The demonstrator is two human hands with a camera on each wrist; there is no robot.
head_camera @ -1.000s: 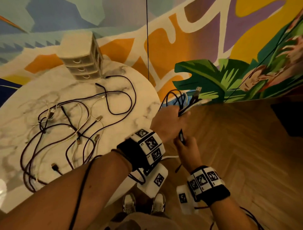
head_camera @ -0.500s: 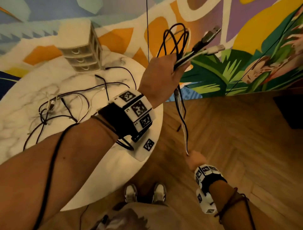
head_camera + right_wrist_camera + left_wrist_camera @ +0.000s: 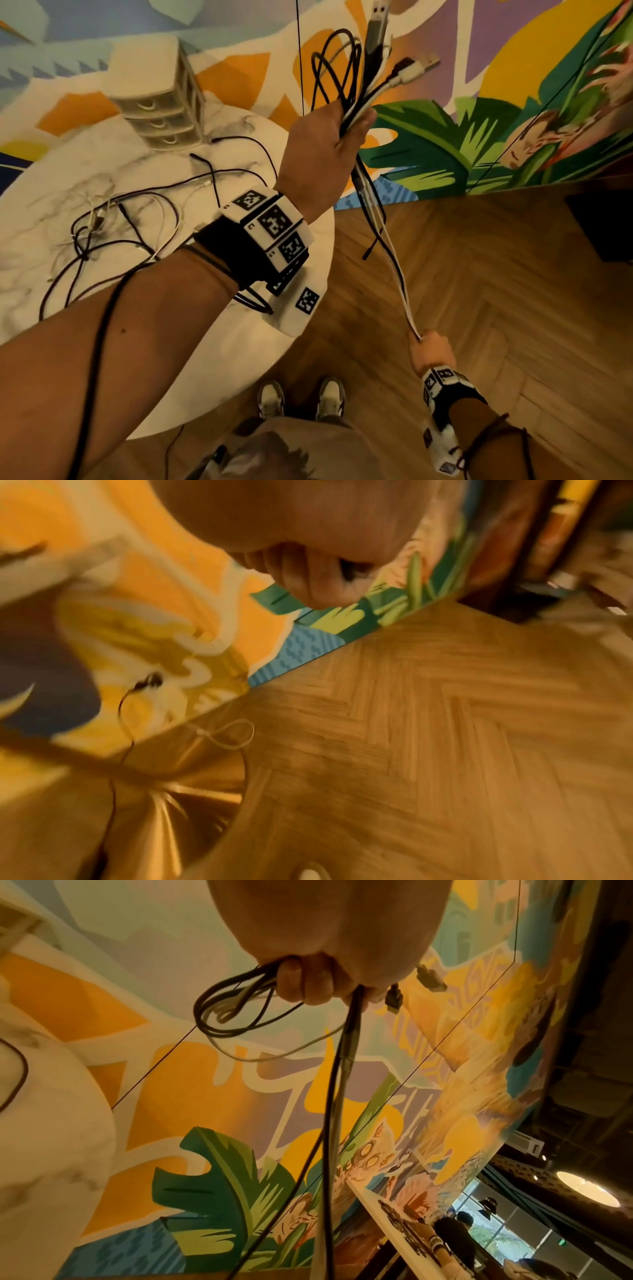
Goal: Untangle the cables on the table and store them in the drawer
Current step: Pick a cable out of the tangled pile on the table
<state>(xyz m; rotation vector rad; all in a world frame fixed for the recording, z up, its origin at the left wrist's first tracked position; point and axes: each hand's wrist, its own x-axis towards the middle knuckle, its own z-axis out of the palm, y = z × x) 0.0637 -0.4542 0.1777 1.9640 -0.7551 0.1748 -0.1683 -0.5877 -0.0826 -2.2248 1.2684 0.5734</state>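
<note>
Stretching the strands taut — left hand (image 3: 325,147) up high, fist closed round the bundle (image 3: 346,85) of loops and plugs, right hand (image 3: 430,353) down low, pinching the tails. Their long axis runs steeply down between the two hands, out beyond the bench (image 3: 212,359) edge. More cables (image 3: 137,222) lie tangled on the bench, and the drawer unit (image 3: 161,106) sits beyond them — the left hand looks nearer to it.

Left hand (image 3: 325,150) raised, fingers (image 3: 304,982) curled tight, right hand (image 3: 430,353) low (fisted), arms apart
</note>
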